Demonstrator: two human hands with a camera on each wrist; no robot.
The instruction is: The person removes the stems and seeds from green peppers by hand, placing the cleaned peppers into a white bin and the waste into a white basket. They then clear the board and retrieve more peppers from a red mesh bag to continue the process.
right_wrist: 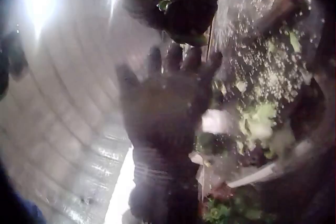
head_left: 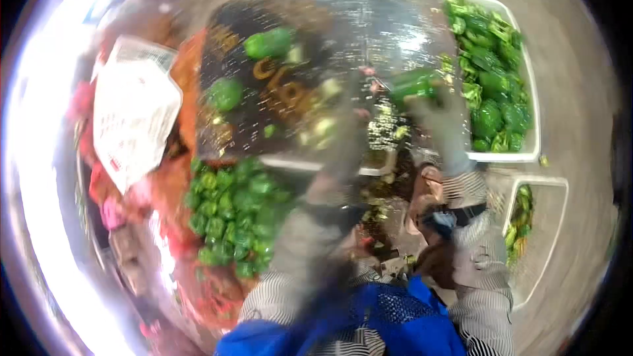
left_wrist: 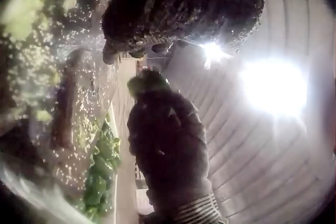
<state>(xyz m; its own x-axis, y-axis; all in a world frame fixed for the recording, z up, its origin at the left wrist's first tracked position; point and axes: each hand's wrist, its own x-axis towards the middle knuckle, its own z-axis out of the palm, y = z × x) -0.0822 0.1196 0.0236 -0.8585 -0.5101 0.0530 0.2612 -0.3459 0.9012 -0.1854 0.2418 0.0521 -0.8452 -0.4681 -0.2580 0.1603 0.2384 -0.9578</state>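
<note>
In the head view my right hand (head_left: pixel 438 122), in a grey glove, grips a green bell pepper (head_left: pixel 415 86) over the right part of a dark, wet tabletop (head_left: pixel 395 10). The left wrist view shows the pepper's green end (left_wrist: pixel 149 82) sticking out past the curled fingers. My left hand (head_left: pixel 343 142), also gloved, is blurred over the middle of the tabletop. Seen in the right wrist view, the left hand (right_wrist: pixel 163 98) has its fingers spread and straight, with nothing in it. Whole peppers (head_left: pixel 270 43) and pale seed scraps (head_left: pixel 316 132) lie to its left.
A white crate (head_left: pixel 535 118) of green peppers stands at the right, with another pale crate (head_left: pixel 560 204) below it. Many peppers (head_left: pixel 231 217) are heaped at the lower left, beside orange-red sacking (head_left: pixel 191 92) and a white printed bag (head_left: pixel 135 112). White seeds (head_left: pixel 386 128) litter the tabletop.
</note>
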